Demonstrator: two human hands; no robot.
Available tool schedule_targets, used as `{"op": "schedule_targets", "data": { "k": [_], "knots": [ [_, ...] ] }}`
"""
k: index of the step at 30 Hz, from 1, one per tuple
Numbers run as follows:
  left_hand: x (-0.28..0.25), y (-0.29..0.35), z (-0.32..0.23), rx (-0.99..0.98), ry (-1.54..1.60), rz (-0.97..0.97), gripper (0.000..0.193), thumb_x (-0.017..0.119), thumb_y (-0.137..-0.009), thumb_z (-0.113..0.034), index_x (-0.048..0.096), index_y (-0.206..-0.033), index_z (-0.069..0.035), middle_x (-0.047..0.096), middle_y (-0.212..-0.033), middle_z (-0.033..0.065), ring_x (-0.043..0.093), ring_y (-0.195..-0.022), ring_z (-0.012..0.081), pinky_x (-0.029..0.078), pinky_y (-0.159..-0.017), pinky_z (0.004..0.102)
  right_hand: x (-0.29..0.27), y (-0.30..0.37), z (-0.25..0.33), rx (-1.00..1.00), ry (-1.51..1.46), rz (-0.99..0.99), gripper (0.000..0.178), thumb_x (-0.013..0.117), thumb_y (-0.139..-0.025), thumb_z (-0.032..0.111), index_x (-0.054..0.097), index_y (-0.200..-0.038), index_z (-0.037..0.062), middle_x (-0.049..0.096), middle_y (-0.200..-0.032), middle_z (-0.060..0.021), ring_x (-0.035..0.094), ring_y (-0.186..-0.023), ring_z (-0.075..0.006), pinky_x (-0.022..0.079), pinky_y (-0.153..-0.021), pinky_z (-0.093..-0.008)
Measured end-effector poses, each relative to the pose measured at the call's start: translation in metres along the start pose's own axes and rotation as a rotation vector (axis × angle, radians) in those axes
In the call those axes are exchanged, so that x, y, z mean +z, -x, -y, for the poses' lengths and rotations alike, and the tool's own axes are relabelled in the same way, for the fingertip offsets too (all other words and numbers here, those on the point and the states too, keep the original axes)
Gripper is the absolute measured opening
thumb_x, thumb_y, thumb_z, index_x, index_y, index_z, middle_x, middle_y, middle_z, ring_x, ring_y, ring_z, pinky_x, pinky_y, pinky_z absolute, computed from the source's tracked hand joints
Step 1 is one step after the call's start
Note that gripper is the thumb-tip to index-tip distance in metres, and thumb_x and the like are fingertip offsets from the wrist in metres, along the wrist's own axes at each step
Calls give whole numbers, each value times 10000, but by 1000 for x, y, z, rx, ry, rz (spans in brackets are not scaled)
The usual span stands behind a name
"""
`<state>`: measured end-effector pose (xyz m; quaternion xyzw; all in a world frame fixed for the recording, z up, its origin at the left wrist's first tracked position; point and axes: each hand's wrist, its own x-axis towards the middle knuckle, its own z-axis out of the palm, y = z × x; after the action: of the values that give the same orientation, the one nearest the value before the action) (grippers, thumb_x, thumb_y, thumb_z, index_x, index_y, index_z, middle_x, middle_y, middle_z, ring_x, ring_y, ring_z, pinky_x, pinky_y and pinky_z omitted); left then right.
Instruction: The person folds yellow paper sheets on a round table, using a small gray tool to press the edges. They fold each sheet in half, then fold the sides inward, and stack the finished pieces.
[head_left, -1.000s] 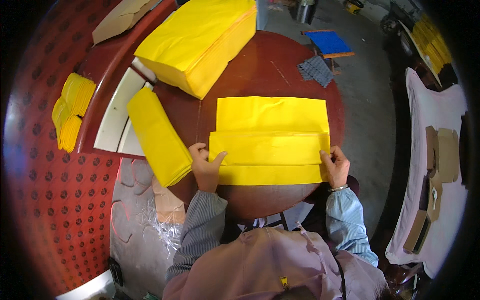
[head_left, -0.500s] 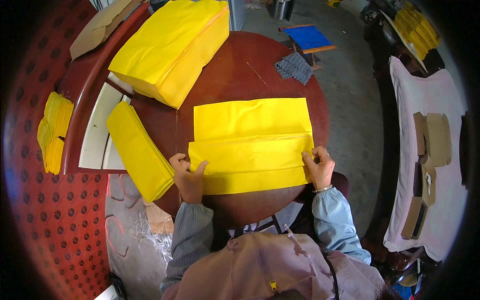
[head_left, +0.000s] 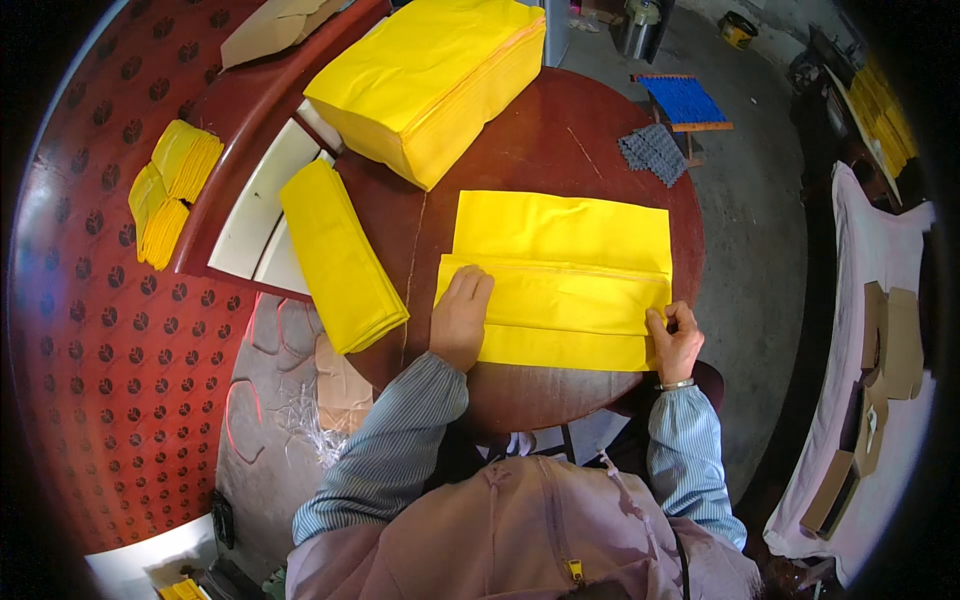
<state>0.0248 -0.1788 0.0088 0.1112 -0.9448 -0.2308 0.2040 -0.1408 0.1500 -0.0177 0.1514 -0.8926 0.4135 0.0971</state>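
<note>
A yellow cloth (head_left: 560, 290) with folds across its width lies on a round dark-red table (head_left: 560, 120). My left hand (head_left: 462, 318) rests palm down on its left part, fingers stretched out side by side over the folded layer. At the right edge, my right hand (head_left: 677, 342) pinches the cloth between thumb and bent fingers. Left of my left hand, a narrow folded yellow stack (head_left: 342, 255) slants across the table's rim. Behind it stands a tall pile of yellow cloth (head_left: 430, 85).
A grey knitted mat (head_left: 653, 154) hangs at the table's far right edge, near a blue-topped stool (head_left: 687, 101). To the left, folded yellow pieces (head_left: 176, 180) lie on red patterned material. Open cardboard boxes (head_left: 888, 340) sit on a pale-covered surface at right.
My left hand has gone from the cloth's left edge to lying flat on top of it. My right hand stays at the right edge. The whole view has shifted.
</note>
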Motion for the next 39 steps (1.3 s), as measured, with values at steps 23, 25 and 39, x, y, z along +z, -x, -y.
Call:
{"op": "schedule_targets", "data": {
  "k": [23,25,39],
  "knots": [
    [53,-19,-69,-402,-610,354,940,398,-979,-816,141,-1724,-304,32,-1769,261,-61,-1606,548,-3,-1185,824,95,19,104,-358,477,378,691,490,-1079,518,410,-1638,121,351,-1726,-107,267,-1619,-238,150,-1309,-535],
    [49,-14,-60,-377,-506,309,972,372,-964,-847,180,-1722,-269,29,-1771,258,-54,-1624,498,-21,-1225,767,72,13,69,-371,582,309,720,499,-1075,524,373,-1656,118,309,-1746,-98,227,-1633,-232,137,-1314,-529],
    [33,-1,-26,-228,-419,-7,797,610,-1004,-570,353,-1660,-198,173,-1728,280,68,-1630,448,65,-1279,684,29,13,92,-593,388,202,523,655,-911,57,630,-1432,91,511,-1592,-145,422,-1505,-374,303,-1251,-543]
  ]
}}
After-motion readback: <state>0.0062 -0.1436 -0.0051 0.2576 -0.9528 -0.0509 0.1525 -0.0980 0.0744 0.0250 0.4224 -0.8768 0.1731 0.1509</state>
